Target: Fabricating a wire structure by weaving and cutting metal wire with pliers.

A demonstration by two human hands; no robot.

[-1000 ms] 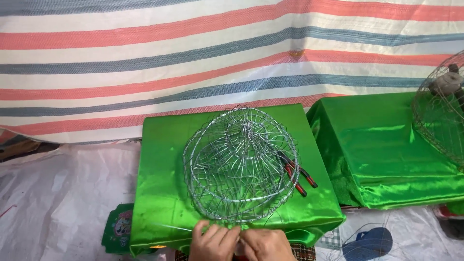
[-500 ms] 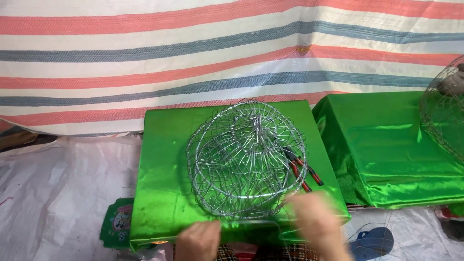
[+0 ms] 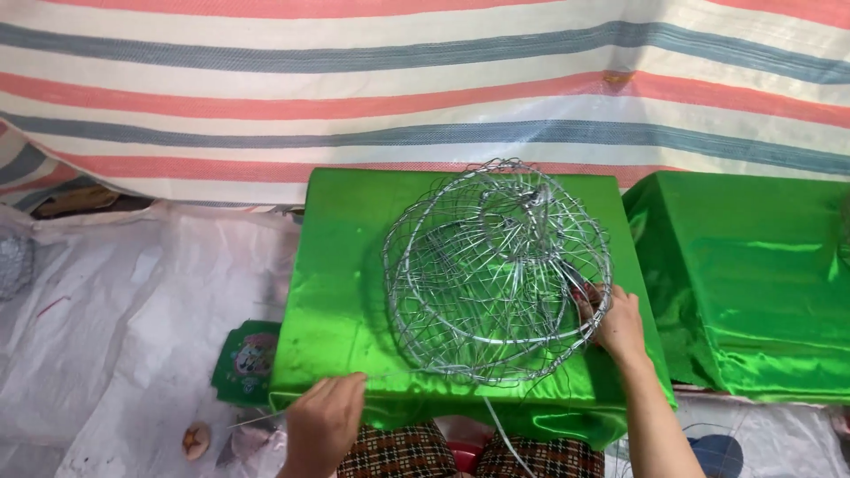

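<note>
— What do your hands hold?

— My right hand (image 3: 615, 323) grabs the rim of the wire basket (image 3: 496, 274) on its right side. My fingers curl around the wire. My left hand (image 3: 323, 425) pinches a thin wire (image 3: 390, 376) near the front edge of the table.

— Where is the basket?

— It sits on the green cloth table (image 3: 341, 265), tipped a bit. Another green table (image 3: 753, 274) stands just beside it. A striped sheet (image 3: 425, 80) hangs behind. My checked pants (image 3: 398, 451) show below.
</note>
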